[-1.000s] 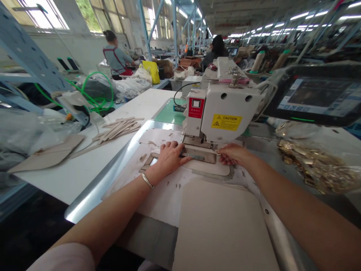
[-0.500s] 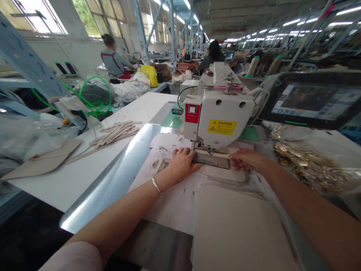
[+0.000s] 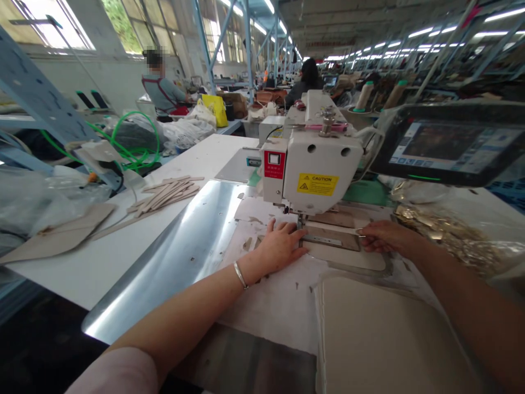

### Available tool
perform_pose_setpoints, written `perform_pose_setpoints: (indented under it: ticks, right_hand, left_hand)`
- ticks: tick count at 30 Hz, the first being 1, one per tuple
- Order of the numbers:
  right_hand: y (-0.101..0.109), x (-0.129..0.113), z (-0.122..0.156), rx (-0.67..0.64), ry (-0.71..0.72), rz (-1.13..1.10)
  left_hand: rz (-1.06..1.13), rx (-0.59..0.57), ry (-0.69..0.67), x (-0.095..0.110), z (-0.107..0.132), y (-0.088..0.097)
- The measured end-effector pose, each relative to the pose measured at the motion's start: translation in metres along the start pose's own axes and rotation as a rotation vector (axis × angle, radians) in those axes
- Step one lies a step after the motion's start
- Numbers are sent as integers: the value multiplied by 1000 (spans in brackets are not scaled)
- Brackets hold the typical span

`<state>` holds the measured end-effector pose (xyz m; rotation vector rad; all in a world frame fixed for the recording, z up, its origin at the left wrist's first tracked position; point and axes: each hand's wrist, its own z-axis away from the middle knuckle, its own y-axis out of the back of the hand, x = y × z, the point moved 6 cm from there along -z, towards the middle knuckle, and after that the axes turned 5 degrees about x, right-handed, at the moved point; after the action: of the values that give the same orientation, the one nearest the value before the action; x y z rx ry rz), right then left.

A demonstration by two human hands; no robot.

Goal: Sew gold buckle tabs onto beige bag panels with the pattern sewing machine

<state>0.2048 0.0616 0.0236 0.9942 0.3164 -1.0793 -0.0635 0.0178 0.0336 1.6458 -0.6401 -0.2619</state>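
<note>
Left hand (image 3: 282, 247) touches the plate (image 3: 350, 241) below the machine's (image 3: 328, 158) yellow "CAUTION" label (image 3: 318, 184).

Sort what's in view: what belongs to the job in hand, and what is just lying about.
Part of the job, seemingly:
left hand and right hand
white machine
plate between the hands
beige panel beneath it

Lying about, seemingly:
green tubing
yellow bag

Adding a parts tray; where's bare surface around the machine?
Free: metal plate between strip pile and left hand; white tabletop beyond the strips, left of the machine. Crowded: around clamp frame and right hand; panel stack nearer, bagged gold pieces right.
</note>
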Motion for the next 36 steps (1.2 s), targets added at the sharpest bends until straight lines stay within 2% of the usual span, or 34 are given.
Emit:
perform_pose_setpoints:
  ticks: [6,11,15,19,22,24,26,30,33,36]
  right_hand:
    - [1,2,-4,4,7,-25]
    - [3,7,-12,9,-1,-66]
    - [1,14,-13,-19,-9,-62]
    - [1,15,-9,-35,63,-71]
    - [23,11,-11,101,189,-41]
    - [47,8,-11,244,277,7]
    - [71,8,-6,326,372,56]
    - [95,19,13,256,476,43]
    - [101,34,27,196,478,-19]
    - [106,48,41,203,499,-69]
  left_hand:
    - [13,-14,8,1,1,0]
    - [-7,15,20,8,6,14]
    - [99,15,-84,42,15,24]
    - [175,-2,-256,86,27,21]
    - [116,-50,-303,107,28,11]
    - [90,-62,-320,113,26,7]
    - [76,-39,-342,117,23,7]
    - [87,70,-419,124,23,13]
    - [135,140,-553,133,27,13]
    - [171,158,-682,142,33,8]
